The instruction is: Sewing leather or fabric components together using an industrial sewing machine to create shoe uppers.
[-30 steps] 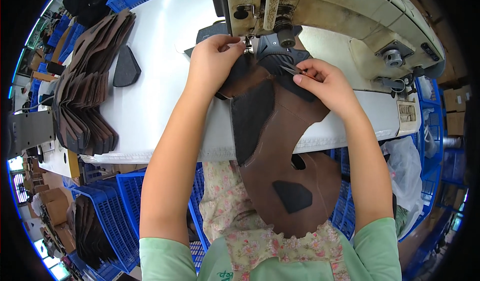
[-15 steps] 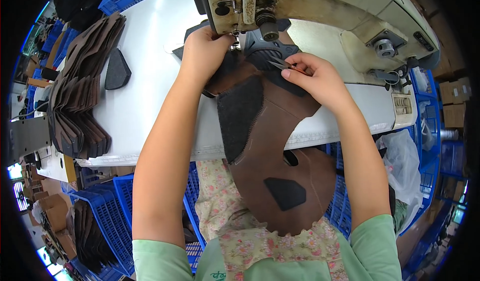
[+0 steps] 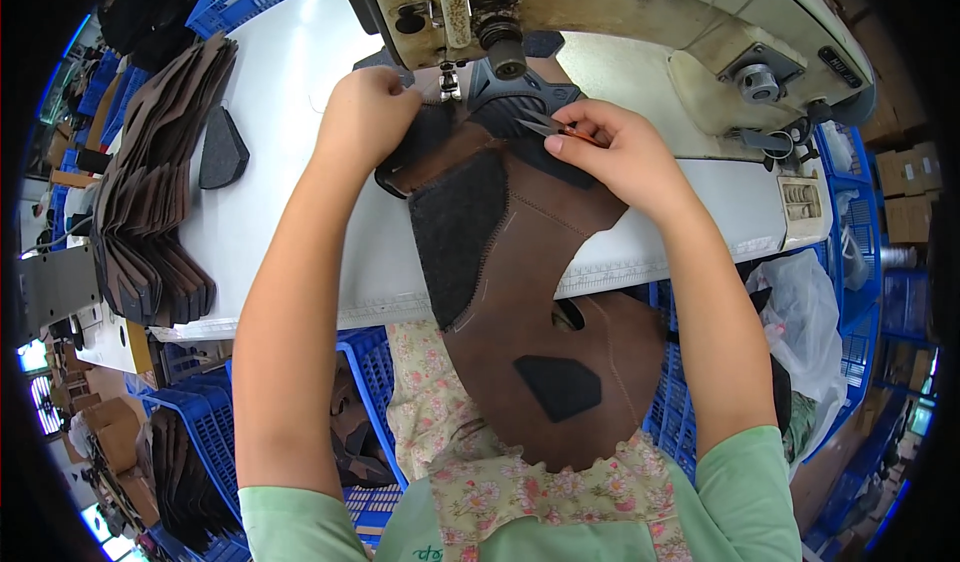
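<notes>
Nearest, the brown piece [image 3: 535, 242] droops over the lap and the floral apron [image 3: 500, 492], then rises over the near edge of the white surface [image 3: 270, 162]. Its long axis runs near to far, leaning a little left at the edge, and its far part lies under both hands. A black patch [image 3: 455, 242] lies along its left side.

Farther in, the right hand [image 3: 610, 142] pinches a pair of snips [image 3: 545, 127] with its grip above the piece; the blades point left and slightly far, toward the presser foot [image 3: 449, 84]. The left hand [image 3: 372, 112] has its fingers curled in; whether its grip pinches anything, I cannot tell. The foot stands between the hands, nearer the left one.

Bare white surface stretches left of that hand to a loose black piece [image 3: 224, 149] and a brown stack [image 3: 160, 172]. Far and right, the sewing machine [image 3: 640, 12] overhangs, limiting room above and beyond.
</notes>
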{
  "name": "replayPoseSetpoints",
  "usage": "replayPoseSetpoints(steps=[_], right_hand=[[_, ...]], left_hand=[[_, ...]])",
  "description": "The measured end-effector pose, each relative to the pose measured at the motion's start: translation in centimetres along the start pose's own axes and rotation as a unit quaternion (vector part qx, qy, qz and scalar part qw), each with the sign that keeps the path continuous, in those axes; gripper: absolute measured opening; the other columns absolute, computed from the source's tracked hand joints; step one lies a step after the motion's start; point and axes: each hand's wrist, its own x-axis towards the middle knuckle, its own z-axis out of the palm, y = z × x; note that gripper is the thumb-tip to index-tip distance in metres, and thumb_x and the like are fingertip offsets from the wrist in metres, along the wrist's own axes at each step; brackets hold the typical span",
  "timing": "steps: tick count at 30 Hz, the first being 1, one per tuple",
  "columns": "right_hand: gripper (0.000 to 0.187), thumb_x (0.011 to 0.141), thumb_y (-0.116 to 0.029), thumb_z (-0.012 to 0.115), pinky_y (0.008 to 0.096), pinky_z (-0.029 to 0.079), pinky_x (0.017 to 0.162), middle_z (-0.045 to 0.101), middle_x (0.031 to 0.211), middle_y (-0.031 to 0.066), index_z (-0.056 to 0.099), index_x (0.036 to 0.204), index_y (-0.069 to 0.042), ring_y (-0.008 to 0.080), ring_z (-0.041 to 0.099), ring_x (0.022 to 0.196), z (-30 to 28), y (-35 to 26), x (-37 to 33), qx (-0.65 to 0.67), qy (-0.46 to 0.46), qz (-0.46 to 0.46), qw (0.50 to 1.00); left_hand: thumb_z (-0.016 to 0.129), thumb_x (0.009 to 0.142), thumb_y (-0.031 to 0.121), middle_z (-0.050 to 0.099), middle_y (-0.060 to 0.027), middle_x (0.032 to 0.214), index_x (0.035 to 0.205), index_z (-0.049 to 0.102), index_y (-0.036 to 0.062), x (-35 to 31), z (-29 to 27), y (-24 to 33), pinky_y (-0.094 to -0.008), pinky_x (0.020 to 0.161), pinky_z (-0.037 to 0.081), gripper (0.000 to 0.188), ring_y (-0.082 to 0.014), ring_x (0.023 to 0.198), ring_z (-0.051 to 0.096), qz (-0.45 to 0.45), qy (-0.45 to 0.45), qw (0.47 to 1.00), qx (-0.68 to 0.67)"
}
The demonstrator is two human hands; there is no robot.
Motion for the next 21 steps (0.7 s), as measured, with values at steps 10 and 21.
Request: replayPoseSetpoints(steps=[10, 21], right_hand=[[0.041, 0.079, -0.033, 0.077, 0.0291, 0.048, 0.069, 0.061, 0.077, 0.0038, 0.069, 0.106, -0.003, 0.0147, 0.057, 0.073, 0.0, 0.0, 0.0, -0.001, 0.003, -0.019, 1.000], [0.043, 0.079, -0.034, 0.077, 0.0288, 0.048, 0.068, 0.062, 0.076, 0.0033, 0.069, 0.105, -0.002, 0.0139, 0.057, 0.072, 0.0, 0.4, 0.0, -0.014, 0.006, -0.011, 1.000]], left_hand=[[0.060, 0.077, 0.009, 0.049, -0.0092, 0.058, 0.071, 0.054, -0.0036, -6.9, -5.2, -5.1, -0.0314, 0.053, 0.038, 0.015, -0.0159, 0.053, 0.044, 0.011, -0.014, 1.000, 0.013], [0.058, 0.079, 0.008, 0.059, -0.0104, 0.118, 0.071, 0.057, 0.0051, -6.7, -2.7, -2.7, -0.0296, 0.091, 0.039, 0.008, -0.0170, 0.099, 0.053, 0.114, 0.028, 0.905, -0.408]])
